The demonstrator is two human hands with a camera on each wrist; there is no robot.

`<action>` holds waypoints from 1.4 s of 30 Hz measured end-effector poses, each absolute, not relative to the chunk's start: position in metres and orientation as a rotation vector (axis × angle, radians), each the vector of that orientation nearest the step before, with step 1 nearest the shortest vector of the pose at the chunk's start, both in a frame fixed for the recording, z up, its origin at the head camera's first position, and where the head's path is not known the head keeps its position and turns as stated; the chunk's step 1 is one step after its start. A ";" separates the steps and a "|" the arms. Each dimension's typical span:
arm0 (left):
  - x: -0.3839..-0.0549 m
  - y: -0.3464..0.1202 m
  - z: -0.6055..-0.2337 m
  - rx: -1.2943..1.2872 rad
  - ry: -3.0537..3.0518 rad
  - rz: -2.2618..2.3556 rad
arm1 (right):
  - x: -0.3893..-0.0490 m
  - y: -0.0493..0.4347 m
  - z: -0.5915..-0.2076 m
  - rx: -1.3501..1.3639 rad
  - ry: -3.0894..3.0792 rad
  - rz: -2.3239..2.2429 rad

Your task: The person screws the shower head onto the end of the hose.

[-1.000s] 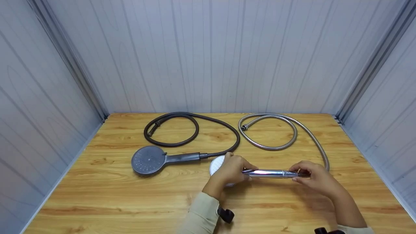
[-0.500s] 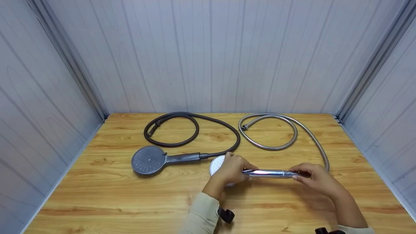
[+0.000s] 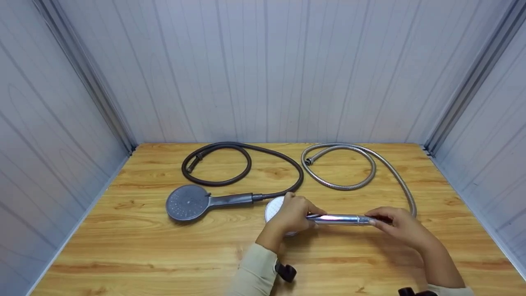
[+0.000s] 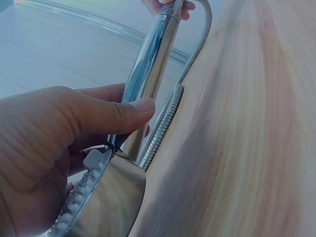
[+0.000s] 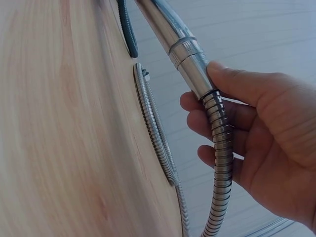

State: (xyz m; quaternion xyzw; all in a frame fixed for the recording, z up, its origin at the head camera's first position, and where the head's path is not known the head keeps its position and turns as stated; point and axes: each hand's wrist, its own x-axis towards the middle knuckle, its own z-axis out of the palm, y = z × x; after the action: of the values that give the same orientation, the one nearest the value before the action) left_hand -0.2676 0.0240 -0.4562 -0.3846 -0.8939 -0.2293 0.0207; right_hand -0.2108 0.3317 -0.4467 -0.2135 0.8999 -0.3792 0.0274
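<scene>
My left hand [image 3: 292, 214] grips a chrome handheld shower head [image 3: 339, 219] by its neck, thumb along the handle in the left wrist view. The white nozzle face [image 3: 274, 207] is partly covered by that hand. At the handle's other end, my right hand [image 3: 397, 225] pinches the smooth connector nut [image 5: 195, 75] of a silver metal hose [image 5: 222, 160]. Seen from the right wrist, the thumb lies on the nut and the other fingers curl behind the nut and hose. Nut and handle meet end to end; whether the thread is tight cannot be told.
On the wooden table [image 3: 164, 255], a dark grey shower head [image 3: 188, 202] lies to the left, joined to a black hose [image 3: 302, 170] coiled behind it. The silver hose's loop [image 3: 347, 188] rests at the back right. Pale panel walls [image 3: 263, 70] enclose the back and both sides.
My right thumb has rolled slightly upward over the connector nut, and the fingers have shifted a little around it. The left hand and the shower head stay in place.
</scene>
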 end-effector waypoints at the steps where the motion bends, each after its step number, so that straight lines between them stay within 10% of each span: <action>1: -0.268 0.024 -0.456 -1.193 -2.772 -0.717 | -0.210 0.332 -0.446 -0.656 2.775 -1.173; 42: -0.268 0.023 -0.456 -1.184 -2.750 -0.720 | -0.212 0.329 -0.451 -0.818 2.926 -1.189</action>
State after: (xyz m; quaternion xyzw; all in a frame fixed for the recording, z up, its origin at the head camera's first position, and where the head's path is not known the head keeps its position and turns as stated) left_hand -0.2677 0.0227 -0.4564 -0.3843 -0.8926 -0.2338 0.0311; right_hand -0.2124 0.3287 -0.4512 -0.2504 0.8952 -0.3637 -0.0606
